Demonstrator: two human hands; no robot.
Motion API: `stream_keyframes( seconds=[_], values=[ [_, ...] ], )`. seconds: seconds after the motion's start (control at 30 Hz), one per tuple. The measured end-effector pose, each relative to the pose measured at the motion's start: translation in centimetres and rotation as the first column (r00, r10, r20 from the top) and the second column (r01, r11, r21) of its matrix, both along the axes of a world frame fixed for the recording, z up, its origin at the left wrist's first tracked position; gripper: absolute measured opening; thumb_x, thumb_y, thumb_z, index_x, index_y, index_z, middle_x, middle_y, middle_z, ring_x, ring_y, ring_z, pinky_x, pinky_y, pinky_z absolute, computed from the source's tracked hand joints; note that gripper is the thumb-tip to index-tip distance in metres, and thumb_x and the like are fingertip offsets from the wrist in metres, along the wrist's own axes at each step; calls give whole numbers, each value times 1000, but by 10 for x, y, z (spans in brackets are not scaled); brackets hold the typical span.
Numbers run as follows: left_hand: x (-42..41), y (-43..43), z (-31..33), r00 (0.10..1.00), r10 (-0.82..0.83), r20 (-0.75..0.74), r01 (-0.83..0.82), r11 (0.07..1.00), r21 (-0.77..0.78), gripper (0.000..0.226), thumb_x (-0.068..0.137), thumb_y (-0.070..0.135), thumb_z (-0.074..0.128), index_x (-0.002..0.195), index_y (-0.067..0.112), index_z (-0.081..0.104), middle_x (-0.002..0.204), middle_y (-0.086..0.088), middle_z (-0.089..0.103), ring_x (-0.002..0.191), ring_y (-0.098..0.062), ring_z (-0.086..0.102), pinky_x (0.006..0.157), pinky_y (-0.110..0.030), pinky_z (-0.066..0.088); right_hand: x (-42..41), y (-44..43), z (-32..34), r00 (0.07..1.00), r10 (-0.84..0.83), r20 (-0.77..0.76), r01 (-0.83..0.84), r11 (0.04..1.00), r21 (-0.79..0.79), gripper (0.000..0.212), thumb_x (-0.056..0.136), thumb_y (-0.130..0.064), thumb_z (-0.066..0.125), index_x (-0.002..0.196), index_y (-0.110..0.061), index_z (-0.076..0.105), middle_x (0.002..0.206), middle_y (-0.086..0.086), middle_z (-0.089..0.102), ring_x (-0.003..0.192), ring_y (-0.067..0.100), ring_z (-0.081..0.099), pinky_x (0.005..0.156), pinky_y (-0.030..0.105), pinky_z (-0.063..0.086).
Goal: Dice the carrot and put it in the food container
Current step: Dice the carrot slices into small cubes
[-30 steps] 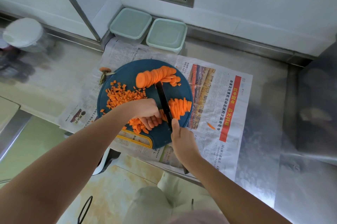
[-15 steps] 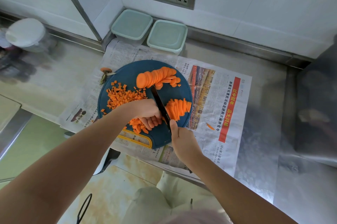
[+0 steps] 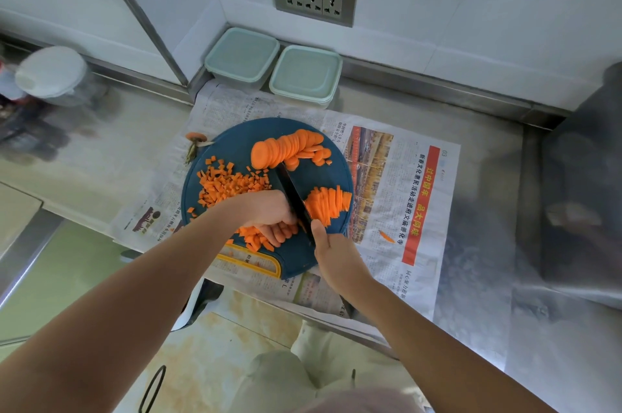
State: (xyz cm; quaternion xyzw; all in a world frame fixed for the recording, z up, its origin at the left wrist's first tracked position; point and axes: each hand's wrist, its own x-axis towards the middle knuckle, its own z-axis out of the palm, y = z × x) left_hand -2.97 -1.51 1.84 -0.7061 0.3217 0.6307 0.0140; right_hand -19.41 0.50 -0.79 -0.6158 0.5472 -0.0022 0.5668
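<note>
A round blue cutting board (image 3: 232, 148) lies on newspaper. On it are a pile of diced carrot (image 3: 229, 187) at the left, a fanned row of carrot rounds (image 3: 289, 148) at the back, and a stack of carrot strips (image 3: 328, 205) at the right. My left hand (image 3: 269, 215) curls over more carrot strips (image 3: 254, 239) at the board's near side and holds them down. My right hand (image 3: 333, 254) grips the handle of a black knife (image 3: 294, 197). Its blade runs between my left hand and the right stack. Two lidded food containers (image 3: 240, 57) (image 3: 304, 76) stand against the wall.
The carrot's cut top (image 3: 195, 138) lies on the newspaper (image 3: 414, 210) left of the board, and one carrot sliver (image 3: 386, 237) to its right. A round white-lidded jar (image 3: 50, 74) stands far left. A dark steel appliance (image 3: 582, 183) fills the right side. The counter edge runs just below the board.
The knife blade has shifted a little to the left, closer to my left hand's knuckles. My left hand stays on the strips.
</note>
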Motion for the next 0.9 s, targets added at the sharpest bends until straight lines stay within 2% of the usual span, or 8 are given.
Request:
stream_keyframes(
  seconds=[0.07, 0.1, 0.2, 0.27, 0.43, 0.6, 0.77, 0.9],
  values=[
    [1, 5, 2, 1000, 12, -11, -12, 1000, -3, 31, 101, 4, 36, 122, -12, 52, 99, -17, 60, 84, -22, 59, 84, -36, 53, -2, -3, 2, 994, -30, 101, 28, 999, 24, 58, 102, -49, 24, 60, -15, 44, 52, -1, 29, 43, 11, 28, 46, 28, 28],
    [3, 7, 4, 1000, 25, -17, -25, 1000, -14, 30, 101, 2, 36, 121, -11, 53, 99, -18, 61, 83, -22, 59, 88, -37, 52, -3, -6, 4, 988, -71, 136, 66, 997, 47, 59, 100, -54, 26, 54, -18, 35, 49, -1, 26, 41, 11, 25, 45, 29, 25],
    [9, 12, 10, 995, 103, -11, -103, 992, -71, 25, 99, -2, 36, 108, -9, 59, 78, -12, 58, 65, -19, 59, 72, -36, 58, -7, -20, 15, 972, -119, 200, 100, 990, 102, 58, 98, -57, 29, 53, -20, 31, 48, -3, 23, 38, 10, 22, 41, 26, 19],
    [10, 13, 14, 986, 162, 41, -157, 981, -114, 24, 99, -2, 37, 98, -7, 60, 74, -13, 58, 61, -19, 60, 61, -31, 57, -10, -31, 21, 971, -120, 207, 98, 989, 111, 58, 98, -57, 30, 55, -19, 32, 46, -3, 24, 36, 9, 22, 40, 22, 20],
    [7, 13, 13, 967, 188, 172, -150, 965, -215, 21, 97, 6, 51, 99, -9, 64, 72, -12, 62, 61, -17, 62, 61, -27, 57, -15, -43, 22, 980, -101, 169, 87, 992, 91, 60, 97, -59, 29, 56, -16, 35, 48, 1, 28, 37, 12, 29, 42, 21, 30],
    [10, 20, 5, 915, 280, 291, -183, 930, -319, 19, 89, 11, 66, 104, -2, 66, 73, -10, 65, 61, -14, 65, 52, -22, 57, -23, -45, 19, 977, -116, 177, 98, 989, 106, 59, 97, -58, 29, 57, -16, 36, 48, 1, 30, 37, 11, 29, 41, 22, 29],
    [-3, 30, -3, 866, 208, 454, 41, 877, -479, 35, 86, 27, 70, 115, 13, 60, 85, 1, 60, 60, -11, 62, 47, -17, 48, -34, -52, 22, 976, -142, 166, 125, 986, 108, 60, 98, -57, 28, 59, -14, 38, 50, 3, 33, 40, 13, 32, 43, 23, 31],
    [-15, 26, -8, 776, 216, 592, 133, 862, -489, 35, 87, 29, 68, 114, 8, 59, 95, -6, 63, 85, -21, 60, 68, -29, 47, -42, -56, 23, 985, -119, 125, 117, 993, 21, 62, 100, -56, 25, 61, -12, 43, 52, 3, 39, 40, 11, 40, 42, 20, 36]
  ],
)
